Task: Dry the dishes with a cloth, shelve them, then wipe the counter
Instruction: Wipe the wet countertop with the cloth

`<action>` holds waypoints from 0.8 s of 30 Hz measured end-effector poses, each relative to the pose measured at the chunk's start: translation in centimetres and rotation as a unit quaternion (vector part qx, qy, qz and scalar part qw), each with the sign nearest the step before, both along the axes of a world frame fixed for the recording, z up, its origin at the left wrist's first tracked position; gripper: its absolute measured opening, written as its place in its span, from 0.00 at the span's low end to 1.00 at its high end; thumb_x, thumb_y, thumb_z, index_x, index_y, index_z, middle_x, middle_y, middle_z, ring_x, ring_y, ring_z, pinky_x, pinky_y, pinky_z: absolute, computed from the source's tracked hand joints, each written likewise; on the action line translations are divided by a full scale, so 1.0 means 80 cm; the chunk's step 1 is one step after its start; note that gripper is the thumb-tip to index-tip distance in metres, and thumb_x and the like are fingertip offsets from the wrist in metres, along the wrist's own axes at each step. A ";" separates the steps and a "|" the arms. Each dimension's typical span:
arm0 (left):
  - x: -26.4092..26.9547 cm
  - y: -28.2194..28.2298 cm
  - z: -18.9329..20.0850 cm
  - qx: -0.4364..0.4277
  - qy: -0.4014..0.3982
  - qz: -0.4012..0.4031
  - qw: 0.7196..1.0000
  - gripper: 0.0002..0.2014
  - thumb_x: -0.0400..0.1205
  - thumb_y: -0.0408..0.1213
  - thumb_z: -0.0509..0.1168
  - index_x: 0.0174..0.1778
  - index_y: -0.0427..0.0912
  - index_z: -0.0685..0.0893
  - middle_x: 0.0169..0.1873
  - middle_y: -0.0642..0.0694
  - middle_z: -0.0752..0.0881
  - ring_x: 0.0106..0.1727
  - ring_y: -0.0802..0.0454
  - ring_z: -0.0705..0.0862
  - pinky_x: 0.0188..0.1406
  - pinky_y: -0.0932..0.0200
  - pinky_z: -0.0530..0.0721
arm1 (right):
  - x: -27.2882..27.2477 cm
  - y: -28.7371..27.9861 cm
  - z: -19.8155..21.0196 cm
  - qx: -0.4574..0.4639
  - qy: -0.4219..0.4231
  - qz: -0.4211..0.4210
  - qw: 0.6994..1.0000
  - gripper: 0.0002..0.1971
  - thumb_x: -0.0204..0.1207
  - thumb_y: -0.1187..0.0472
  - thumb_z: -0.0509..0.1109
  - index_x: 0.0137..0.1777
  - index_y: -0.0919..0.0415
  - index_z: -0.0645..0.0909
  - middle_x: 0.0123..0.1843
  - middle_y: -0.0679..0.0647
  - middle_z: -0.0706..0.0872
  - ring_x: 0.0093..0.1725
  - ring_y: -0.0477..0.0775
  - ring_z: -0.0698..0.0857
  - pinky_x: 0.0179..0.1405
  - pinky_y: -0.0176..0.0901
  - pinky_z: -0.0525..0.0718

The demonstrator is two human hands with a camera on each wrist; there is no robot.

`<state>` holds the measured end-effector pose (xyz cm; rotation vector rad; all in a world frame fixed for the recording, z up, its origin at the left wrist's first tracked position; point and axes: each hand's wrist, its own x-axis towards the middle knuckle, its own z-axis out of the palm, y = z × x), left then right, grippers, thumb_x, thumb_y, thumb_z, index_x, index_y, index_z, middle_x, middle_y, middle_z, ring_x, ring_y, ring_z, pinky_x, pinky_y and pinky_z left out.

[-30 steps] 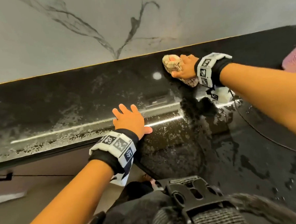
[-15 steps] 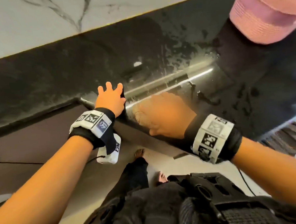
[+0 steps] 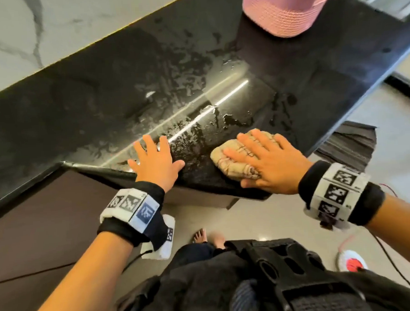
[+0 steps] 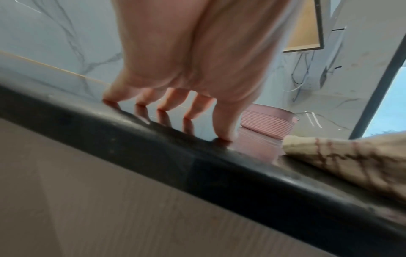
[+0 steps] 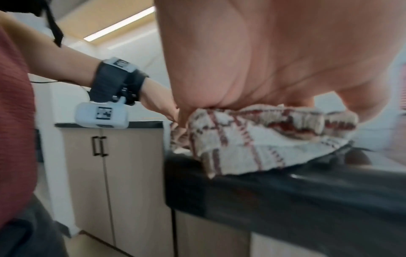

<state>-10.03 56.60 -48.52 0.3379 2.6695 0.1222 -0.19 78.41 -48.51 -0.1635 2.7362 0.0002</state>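
A beige cloth (image 3: 225, 162) with dark red checks lies bunched on the wet black counter (image 3: 101, 96), near its front corner. My right hand (image 3: 268, 161) presses flat on top of it with fingers spread and straight. In the right wrist view the cloth (image 5: 252, 139) hangs slightly over the counter edge under my palm. My left hand (image 3: 155, 161) rests open on the counter just left of the cloth, with its fingertips (image 4: 162, 106) touching the glossy surface by the front edge. No dishes are in view.
A pink ribbed basket (image 3: 284, 11) stands at the back right of the counter. Water streaks and puddles (image 3: 235, 120) lie beyond the hands. The marble wall (image 3: 26, 34) runs behind the counter. Cabinet doors (image 5: 110, 173) and the floor (image 3: 273, 218) lie below.
My right hand has dragged the cloth from the back of the counter by the wall to the front edge, then a little right. The left hand stayed planted by the edge.
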 end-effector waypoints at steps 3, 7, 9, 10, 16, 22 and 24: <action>0.012 0.006 -0.003 0.012 -0.009 -0.017 1.000 0.35 0.84 0.53 0.55 0.83 0.42 0.48 0.82 0.36 0.42 0.81 0.31 0.40 0.74 0.27 0.53 | 0.014 0.030 0.000 0.005 -0.003 -0.100 0.995 0.45 0.62 0.21 0.26 0.79 0.39 0.32 0.85 0.50 0.45 0.84 0.60 0.46 0.79 0.62 0.53; 0.015 0.007 0.001 0.033 -0.021 -0.014 0.999 0.36 0.84 0.53 0.55 0.83 0.42 0.47 0.82 0.36 0.40 0.81 0.30 0.38 0.75 0.26 0.49 | 0.033 0.007 0.007 0.003 -0.016 -0.193 0.981 0.41 0.75 0.31 0.49 0.81 0.44 0.35 0.85 0.53 0.41 0.83 0.63 0.42 0.80 0.62 0.46; 0.014 0.012 0.004 0.035 -0.026 -0.007 0.999 0.37 0.84 0.53 0.56 0.83 0.41 0.47 0.82 0.35 0.39 0.81 0.29 0.37 0.75 0.25 0.48 | 0.043 -0.008 0.005 0.007 -0.022 -0.145 0.989 0.45 0.67 0.25 0.40 0.81 0.43 0.36 0.85 0.55 0.42 0.83 0.65 0.42 0.80 0.64 0.47; 0.015 0.014 0.006 0.034 -0.032 -0.003 0.999 0.37 0.84 0.53 0.56 0.82 0.40 0.47 0.82 0.34 0.39 0.81 0.29 0.37 0.74 0.25 0.48 | 0.046 -0.012 0.006 0.009 -0.029 -0.109 0.994 0.46 0.62 0.24 0.35 0.81 0.43 0.36 0.85 0.56 0.43 0.82 0.67 0.43 0.79 0.65 0.48; 0.027 0.038 0.007 0.046 -0.047 -0.029 0.997 0.40 0.82 0.57 0.57 0.83 0.41 0.46 0.82 0.35 0.38 0.81 0.31 0.36 0.74 0.24 0.48 | 0.040 0.024 0.007 -0.040 -0.056 0.033 0.997 0.37 0.70 0.33 0.45 0.80 0.38 0.44 0.84 0.59 0.56 0.82 0.71 0.53 0.77 0.70 0.55; 0.047 0.078 0.008 0.032 -0.052 -0.007 0.998 0.43 0.80 0.60 0.58 0.83 0.41 0.45 0.82 0.35 0.38 0.81 0.30 0.37 0.75 0.25 0.49 | 0.023 0.079 -0.006 -0.046 -0.029 0.130 0.990 0.31 0.77 0.42 0.55 0.80 0.37 0.50 0.84 0.56 0.56 0.83 0.66 0.53 0.79 0.64 0.54; 0.048 0.084 0.008 0.023 -0.051 0.012 0.998 0.44 0.79 0.62 0.58 0.82 0.42 0.46 0.82 0.36 0.39 0.81 0.31 0.38 0.76 0.25 0.51 | 0.011 0.108 -0.007 -0.039 -0.033 0.118 0.992 0.32 0.76 0.42 0.54 0.80 0.35 0.47 0.85 0.53 0.50 0.84 0.63 0.47 0.81 0.62 0.49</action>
